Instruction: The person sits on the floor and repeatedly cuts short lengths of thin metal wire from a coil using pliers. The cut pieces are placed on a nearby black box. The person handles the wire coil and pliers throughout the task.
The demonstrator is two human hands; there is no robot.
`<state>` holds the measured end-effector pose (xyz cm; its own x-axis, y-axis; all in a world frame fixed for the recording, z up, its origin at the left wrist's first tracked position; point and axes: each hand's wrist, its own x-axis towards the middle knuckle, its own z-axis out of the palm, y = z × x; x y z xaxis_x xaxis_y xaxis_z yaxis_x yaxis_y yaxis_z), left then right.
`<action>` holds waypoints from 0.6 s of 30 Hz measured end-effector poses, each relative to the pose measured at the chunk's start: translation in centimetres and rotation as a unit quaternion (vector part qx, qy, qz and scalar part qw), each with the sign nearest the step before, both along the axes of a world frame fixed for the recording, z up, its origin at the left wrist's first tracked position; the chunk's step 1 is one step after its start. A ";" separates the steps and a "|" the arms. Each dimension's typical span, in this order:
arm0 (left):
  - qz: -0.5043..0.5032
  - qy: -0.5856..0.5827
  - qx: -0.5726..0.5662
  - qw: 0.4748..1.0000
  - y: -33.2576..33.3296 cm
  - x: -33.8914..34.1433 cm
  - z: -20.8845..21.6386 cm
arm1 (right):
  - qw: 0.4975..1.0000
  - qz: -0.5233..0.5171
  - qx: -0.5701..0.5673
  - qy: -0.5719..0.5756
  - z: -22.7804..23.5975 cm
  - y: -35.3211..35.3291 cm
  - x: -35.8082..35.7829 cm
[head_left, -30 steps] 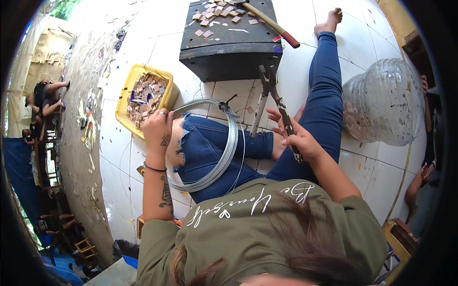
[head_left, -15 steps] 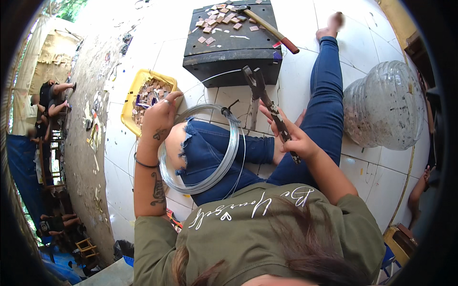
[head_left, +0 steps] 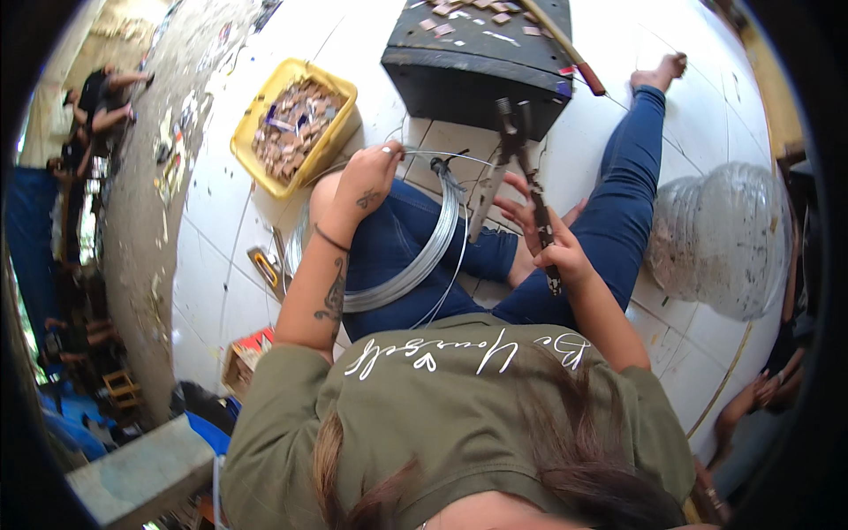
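Note:
My left hand (head_left: 367, 177) has its fingers pinched on a strand of silver wire (head_left: 450, 154), which runs right toward the pliers' handles. A coil of the same wire (head_left: 415, 274) lies over my left thigh, bound at its top by a dark tie. To the right, my right hand (head_left: 556, 238) grips the dark, chipped handle of long worn pliers (head_left: 535, 199). The other handle stands apart near my fingers. The pliers' jaws point away from me and are spread, with nothing seen between them. Whether the wire's end touches the pliers I cannot tell.
Ahead stands a black box (head_left: 477, 84) with small tile pieces and a hammer (head_left: 565, 44) on top. A yellow tub (head_left: 344, 132) of such pieces sits at left. A yellow utility knife (head_left: 264, 265) lies by my left leg. Right is a large clear plastic bottle (head_left: 720, 238).
The view has shifted. My left hand has come closer to the pliers. The wire, earlier reaching up by the jaws, now runs lower toward the handles. My right hand still grips the pliers.

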<state>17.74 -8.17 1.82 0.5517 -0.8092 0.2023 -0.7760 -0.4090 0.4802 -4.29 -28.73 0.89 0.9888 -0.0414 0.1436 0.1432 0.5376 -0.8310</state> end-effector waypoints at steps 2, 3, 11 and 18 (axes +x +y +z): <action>-0.021 -0.010 -0.013 1.000 0.5 0.1 -1.3 | 1.000 -0.007 0.011 -0.001 0.1 -0.1 -0.2; -0.031 -0.017 -0.024 0.999 0.9 0.2 -1.9 | 0.999 -0.019 0.022 0.022 0.2 0.0 -0.3; 0.027 -0.168 0.097 0.981 2.2 -0.2 -3.8 | 0.988 -0.096 -0.056 0.111 1.7 -1.8 -1.1; 0.049 0.010 0.143 0.988 2.9 -10.5 2.3 | 0.693 -0.051 -0.687 0.212 -1.8 -6.2 2.6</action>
<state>7.22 -5.31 4.11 0.6323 -0.7737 -0.0393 -0.7169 -0.6036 0.3489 -1.67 -34.93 -0.91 0.9563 -0.2258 -0.1860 -0.2910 -0.7985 -0.5270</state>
